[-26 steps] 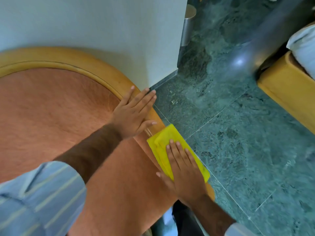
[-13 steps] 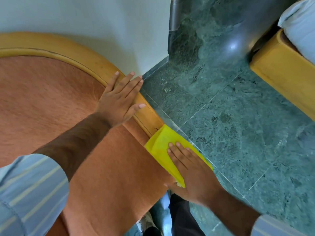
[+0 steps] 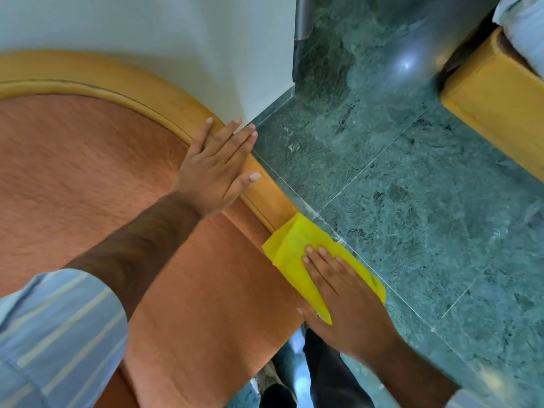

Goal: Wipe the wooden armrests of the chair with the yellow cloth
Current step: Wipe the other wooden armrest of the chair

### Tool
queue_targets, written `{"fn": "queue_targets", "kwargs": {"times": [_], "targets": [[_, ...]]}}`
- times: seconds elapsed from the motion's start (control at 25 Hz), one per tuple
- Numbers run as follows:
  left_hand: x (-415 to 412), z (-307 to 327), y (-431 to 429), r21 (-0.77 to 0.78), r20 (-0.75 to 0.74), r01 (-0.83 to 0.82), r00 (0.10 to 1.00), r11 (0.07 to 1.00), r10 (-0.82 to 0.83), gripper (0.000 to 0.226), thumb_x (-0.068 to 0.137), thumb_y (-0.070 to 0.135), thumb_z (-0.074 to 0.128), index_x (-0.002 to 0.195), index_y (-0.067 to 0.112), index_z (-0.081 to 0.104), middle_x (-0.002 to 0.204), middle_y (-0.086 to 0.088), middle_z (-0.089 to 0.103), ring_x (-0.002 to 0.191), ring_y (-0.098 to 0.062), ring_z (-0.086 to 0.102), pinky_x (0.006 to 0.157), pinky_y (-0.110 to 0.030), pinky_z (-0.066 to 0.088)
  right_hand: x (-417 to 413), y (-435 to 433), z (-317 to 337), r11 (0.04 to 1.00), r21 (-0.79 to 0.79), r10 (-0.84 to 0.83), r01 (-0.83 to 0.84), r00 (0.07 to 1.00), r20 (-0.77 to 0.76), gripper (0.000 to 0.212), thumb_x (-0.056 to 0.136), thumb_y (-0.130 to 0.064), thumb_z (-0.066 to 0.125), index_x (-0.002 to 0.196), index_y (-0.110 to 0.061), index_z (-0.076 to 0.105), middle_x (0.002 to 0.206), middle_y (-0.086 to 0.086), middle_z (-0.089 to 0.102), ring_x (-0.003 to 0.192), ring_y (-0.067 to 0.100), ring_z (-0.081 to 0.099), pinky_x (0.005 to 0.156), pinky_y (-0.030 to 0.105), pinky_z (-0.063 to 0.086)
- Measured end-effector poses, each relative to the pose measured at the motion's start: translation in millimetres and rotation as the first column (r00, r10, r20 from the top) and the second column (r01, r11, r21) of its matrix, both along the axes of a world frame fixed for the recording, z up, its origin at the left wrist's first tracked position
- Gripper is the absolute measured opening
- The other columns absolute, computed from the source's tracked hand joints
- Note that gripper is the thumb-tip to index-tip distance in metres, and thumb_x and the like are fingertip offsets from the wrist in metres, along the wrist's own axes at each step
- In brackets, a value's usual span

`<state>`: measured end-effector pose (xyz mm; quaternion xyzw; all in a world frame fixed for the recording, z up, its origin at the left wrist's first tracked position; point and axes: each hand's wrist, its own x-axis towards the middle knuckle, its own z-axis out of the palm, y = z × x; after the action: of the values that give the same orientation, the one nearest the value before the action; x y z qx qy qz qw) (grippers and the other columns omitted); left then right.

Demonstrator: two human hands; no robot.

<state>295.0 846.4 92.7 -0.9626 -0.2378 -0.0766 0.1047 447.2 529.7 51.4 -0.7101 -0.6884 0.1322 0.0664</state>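
Note:
A curved light-wood armrest [image 3: 164, 98] rims the chair's orange upholstery [image 3: 76, 178]. My left hand [image 3: 217, 166] lies flat, fingers spread, across the wood and the fabric edge, holding nothing. Lower down the same rail, the folded yellow cloth [image 3: 291, 248] covers the armrest's near end. My right hand [image 3: 347, 301] presses flat on the cloth, thumb hooked under its inner edge. The wood beneath the cloth is hidden.
A white wall [image 3: 176, 39] stands right behind the chair, ending at a corner. Green marble floor [image 3: 412, 201] spreads to the right. Another wooden furniture piece [image 3: 494, 107] with a white cushion [image 3: 527, 28] sits at the upper right. My dark trouser leg [image 3: 332, 378] shows below.
My right hand has slid the cloth a little down the armrest toward its near end. More bare wood shows between the two hands. My left hand keeps its place on the rail.

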Motion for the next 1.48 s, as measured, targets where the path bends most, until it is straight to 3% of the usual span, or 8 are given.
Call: {"fn": "queue_targets", "kwargs": {"times": [0.28, 0.52, 0.64, 0.84, 1.04, 1.16, 1.28, 1.48], "targets": [[0.0, -8.8, 0.6, 0.03, 0.045, -0.002, 0.999, 1.0, 0.0, 0.07, 0.108, 0.055, 0.016, 0.156, 0.01, 0.041, 0.161, -0.005, 0.049, 0.155, -0.024, 0.036, 0.127, -0.059, 0.022, -23.2, 102.0, -8.2, 0.993, 0.089, -0.071, 0.077, 0.995, -0.071, 0.088, 0.097, -0.064, 0.056, 0.163, -0.014, 0.026, 0.174, 0.004, 0.021, 0.162, 0.02, 0.015, 0.133, 0.041, 0.017], [-2.0, 4.4, -2.0, -0.034, -0.042, 0.001, 0.999, 0.999, -0.003, 0.077, 0.106, 0.058, 0.007, 0.159, 0.01, 0.035, 0.165, -0.006, 0.043, 0.157, -0.025, 0.03, 0.129, -0.058, 0.015, 7.4, 3.6, -10.1, 0.998, 0.004, 0.067, -0.068, 0.997, 0.046, 0.075, 0.106, -0.063, 0.039, 0.164, -0.018, 0.023, 0.175, -0.002, 0.018, 0.163, 0.016, 0.013, 0.125, 0.044, 0.027], [-1.8, 4.5, -3.8, -0.025, -0.055, -0.012, 0.998, 1.0, 0.01, 0.08, 0.106, 0.06, 0.006, 0.159, 0.008, 0.034, 0.165, -0.008, 0.043, 0.157, -0.026, 0.029, 0.129, -0.059, 0.015, 3.2, 8.2, -8.0, 1.0, 0.015, 0.012, -0.013, 0.996, 0.084, 0.074, 0.105, -0.065, 0.037, 0.162, -0.019, 0.028, 0.174, -0.002, 0.022, 0.162, 0.018, 0.017, 0.125, 0.044, 0.029], [-0.3, 1.4, -1.5, -0.019, -0.015, -0.005, 1.0, 1.0, 0.005, 0.075, 0.107, 0.058, 0.016, 0.157, 0.008, 0.04, 0.162, -0.007, 0.048, 0.155, -0.026, 0.034, 0.127, -0.06, 0.019, -31.8, 120.2, 1.8, 0.992, 0.062, -0.102, 0.109, 0.989, -0.109, 0.078, 0.102, -0.062, 0.049, 0.162, -0.016, 0.028, 0.174, 0.001, 0.022, 0.162, 0.02, 0.016, 0.132, 0.041, 0.018], [-2.5, 4.2, -1.4, -0.032, -0.065, -0.003, 0.998, 0.999, 0.001, 0.078, 0.106, 0.06, 0.007, 0.159, 0.009, 0.035, 0.164, -0.007, 0.044, 0.157, -0.025, 0.03, 0.129, -0.059, 0.015, -5.2, 27.4, -8.5, 0.999, 0.015, 0.041, -0.043, 0.993, 0.107, 0.071, 0.108, -0.059, 0.037, 0.164, -0.016, 0.025, 0.174, 0.0, 0.021, 0.162, 0.019, 0.017, 0.127, 0.045, 0.033], [0.4, 5.3, -2.3, -0.008, -0.065, -0.013, 0.998, 1.0, 0.012, 0.079, 0.106, 0.06, 0.008, 0.158, 0.008, 0.035, 0.164, -0.007, 0.044, 0.157, -0.026, 0.03, 0.129, -0.059, 0.015, -4.9, -13.3, -11.5, 0.998, -0.006, 0.055, -0.055, 0.985, 0.163, 0.071, 0.108, -0.06, 0.03, 0.164, -0.016, 0.022, 0.175, 0.0, 0.021, 0.162, 0.02, 0.017, 0.122, 0.046, 0.03], [-0.5, 5.2, -1.8, -0.008, -0.049, -0.009, 0.999, 1.0, 0.008, 0.078, 0.106, 0.06, 0.01, 0.158, 0.008, 0.037, 0.164, -0.007, 0.044, 0.156, -0.026, 0.032, 0.128, -0.06, 0.018, -11.8, 38.7, -6.1, 0.999, 0.007, 0.037, -0.038, 0.991, 0.13, 0.073, 0.106, -0.062, 0.037, 0.164, -0.018, 0.024, 0.174, -0.001, 0.02, 0.162, 0.019, 0.016, 0.127, 0.045, 0.033], [0.4, -0.1, 1.0, 0.007, -0.02, 0.001, 1.0, 1.0, -0.001, 0.076, 0.106, 0.059, 0.016, 0.156, 0.008, 0.04, 0.162, -0.007, 0.047, 0.155, -0.026, 0.036, 0.127, -0.06, 0.02, -26.3, 105.8, -8.6, 0.997, 0.075, -0.022, 0.02, 1.0, 0.018, 0.075, 0.106, -0.059, 0.04, 0.165, -0.02, 0.016, 0.176, -0.002, 0.012, 0.163, 0.016, 0.007, 0.134, 0.041, 0.017]]}}
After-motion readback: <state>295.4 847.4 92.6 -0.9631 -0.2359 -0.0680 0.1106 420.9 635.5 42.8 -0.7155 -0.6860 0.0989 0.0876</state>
